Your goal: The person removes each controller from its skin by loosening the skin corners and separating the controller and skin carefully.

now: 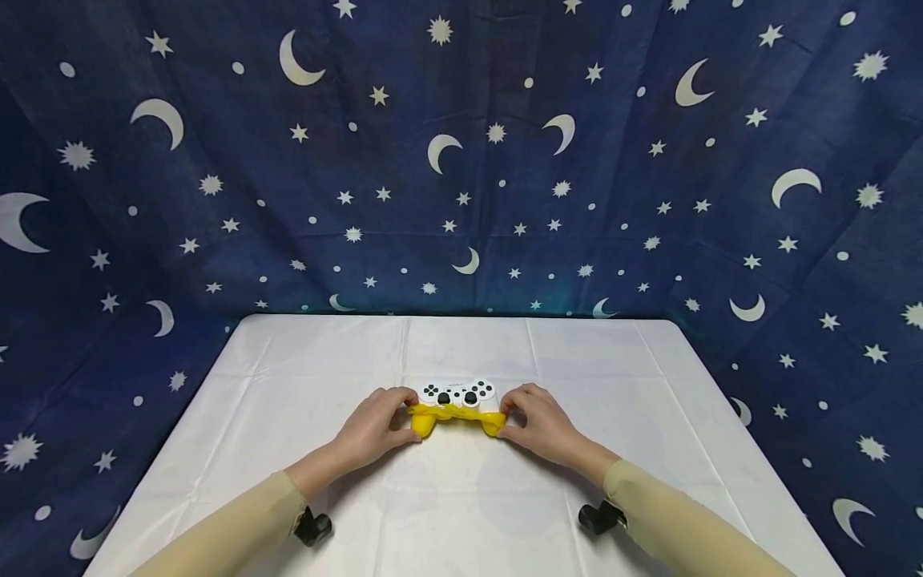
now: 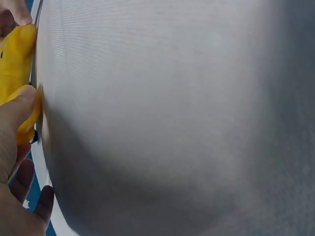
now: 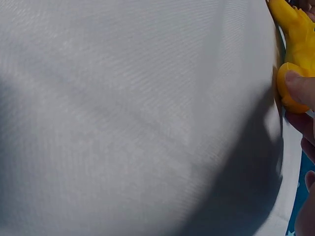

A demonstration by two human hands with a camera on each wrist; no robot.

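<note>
A white game controller (image 1: pixel 457 388) lies at the middle of the table, its two black thumbsticks and button groups facing up. A soft yellow controller cover (image 1: pixel 450 413) wraps its grips and near edge, leaving the white upper face bare; its rim looks bunched below the thumbsticks. My left hand (image 1: pixel 378 423) pinches the left grip end through the cover, thumb on the near side. On the other side, my right hand (image 1: pixel 542 422) pinches the covered right grip. Both wrist views show the yellow cover (image 2: pixel 15 64) between thumb and fingers, cut off by the frame edge.
White cloth with fold creases covers the table (image 1: pixel 461 513). Behind and beside it hangs a dark blue curtain (image 1: pixel 404 224) with moons and stars. A black wrist camera (image 1: pixel 313 527) sits under the left sleeve, another (image 1: pixel 600 518) under the right.
</note>
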